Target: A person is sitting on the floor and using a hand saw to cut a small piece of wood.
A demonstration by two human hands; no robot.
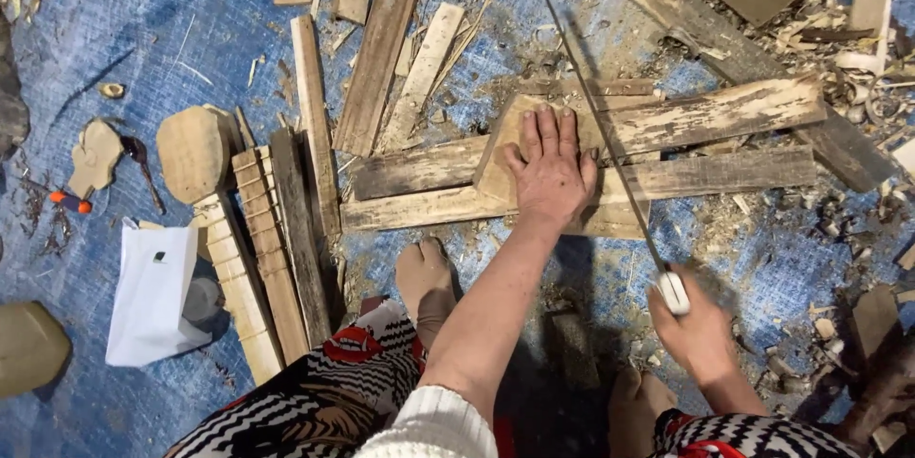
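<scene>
The person sits on a blue tarp [162, 29] that is covered with wood chips and shavings. The body is mostly cut off at the lower edge; only patterned cloth, a white sleeve and two feet in socks are visible.

The left hand [550, 167] lies open and flat, fingers spread, pressing down on a thin wooden piece [510, 148] with angled corners. This piece rests on top of rough weathered planks [724, 115] in the middle of the floor, and the hand hides much of it, so its full shape is hard to see.

The right hand [701, 329] is closed around the pale handle of a thin saw [610, 139]. The long, narrow blade runs away from the hand, over the planks, just beside the fingers of the left hand. Whether the blade touches the wood, I cannot tell.

On the left, a white paper bag [152, 291] with a small dark mark lies flat near some long notched wooden strips [250, 258]. Beside them stands a rounded wooden piece [193, 151]. A dull olive object at the left edge is cut off.
</scene>
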